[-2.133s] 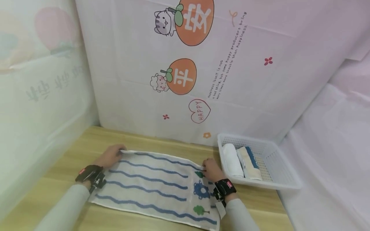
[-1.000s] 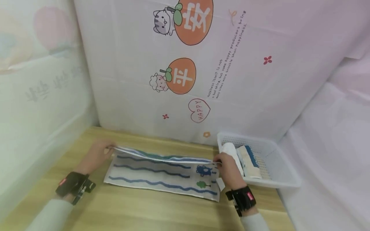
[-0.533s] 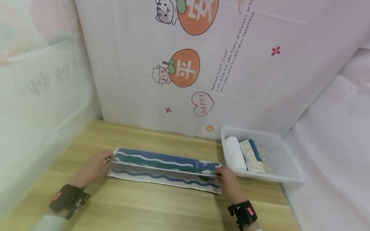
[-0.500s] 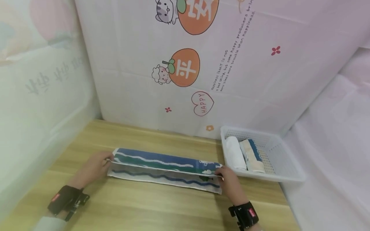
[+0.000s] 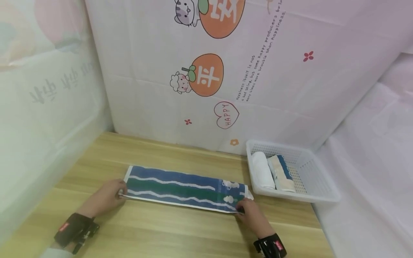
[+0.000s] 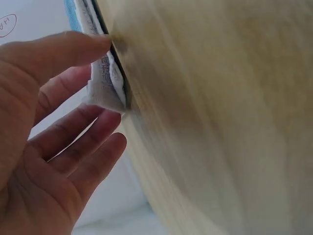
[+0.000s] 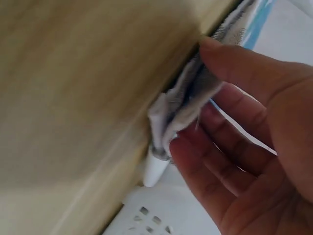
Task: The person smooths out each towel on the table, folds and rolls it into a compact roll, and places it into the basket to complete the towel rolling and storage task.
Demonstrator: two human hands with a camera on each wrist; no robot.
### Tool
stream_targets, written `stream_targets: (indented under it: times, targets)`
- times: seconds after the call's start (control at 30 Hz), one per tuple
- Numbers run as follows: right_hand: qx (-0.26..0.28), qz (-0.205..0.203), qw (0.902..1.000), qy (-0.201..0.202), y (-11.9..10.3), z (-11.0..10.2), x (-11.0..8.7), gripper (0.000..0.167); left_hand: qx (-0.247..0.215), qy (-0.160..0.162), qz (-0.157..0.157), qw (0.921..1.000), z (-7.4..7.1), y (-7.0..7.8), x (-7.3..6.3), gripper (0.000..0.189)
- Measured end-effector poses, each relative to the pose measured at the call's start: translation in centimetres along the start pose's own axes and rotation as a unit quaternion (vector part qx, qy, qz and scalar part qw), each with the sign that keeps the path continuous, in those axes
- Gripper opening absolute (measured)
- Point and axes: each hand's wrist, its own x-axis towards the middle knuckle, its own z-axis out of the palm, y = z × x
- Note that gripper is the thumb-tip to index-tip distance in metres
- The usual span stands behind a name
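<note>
A folded towel (image 5: 180, 190) lies as a long strip on the table, its blue and green side with white wavy lines facing up. At its near left corner my left hand (image 5: 111, 197) pinches the edge; in the left wrist view the thumb is on one side of the towel layers (image 6: 103, 81) and fingers on the other. My right hand (image 5: 253, 213) holds the near right corner, where the right wrist view shows thumb and fingers about the stacked towel edges (image 7: 193, 93). A white label sticks out past the right end.
A white plastic basket (image 5: 319, 179) stands at the back right, near the towel's right end. Inside it lie a rolled white towel (image 5: 262, 172) and a folded beige and blue towel (image 5: 281, 173). Printed sheets wall the wooden table (image 5: 161, 233) at the back and sides.
Both hands have brought the towel's far edge over towards me and down onto its near edge. The striped white side is covered; the blue and green side now faces up.
</note>
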Motion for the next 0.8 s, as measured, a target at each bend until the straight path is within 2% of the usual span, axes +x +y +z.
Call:
stream_targets:
  times: [0.1, 0.33, 0.4, 0.5, 0.6, 0.7, 0.8]
  targets:
    - [0.006, -0.006, 0.9999, 0.006, -0.1, -0.4, 0.2, 0.015, 0.0, -0.012, -0.007, 0.9999, 0.1, 0.2, 0.0, 0.023]
    - [-0.008, -0.016, 0.9931, 0.116, 0.2, -1.6, 1.1, 0.02, -0.002, -0.019, -0.032, 0.9993, 0.4, 0.5, 0.0, 0.014]
    - [-0.016, -0.018, 0.9941, 0.105, 0.3, -1.4, 1.2, 0.023, 0.002, -0.019, -0.038, 0.9991, 0.5, 0.5, 0.0, 0.014]
    - [-0.026, -0.007, 0.9981, 0.056, 0.6, -0.6, 0.8, 0.025, 0.001, -0.023, -0.044, 0.9988, 0.5, 0.5, -0.1, 0.012]
    - [-0.02, 0.009, 0.9997, 0.012, 0.9, 0.0, 0.4, 0.019, -0.006, -0.028, -0.054, 0.9981, 0.2, 0.8, -0.1, 0.01]
    - [0.02, 0.012, 0.9997, -0.008, 0.9, -0.1, 0.3, 0.013, -0.007, -0.031, -0.068, 0.9971, -0.1, 1.2, 0.4, 0.009]
    - [0.069, 0.022, 0.9974, 0.003, 1.0, -0.5, 0.6, 0.015, 0.008, -0.019, -0.064, 0.9977, 0.2, 1.4, 1.3, 0.013]
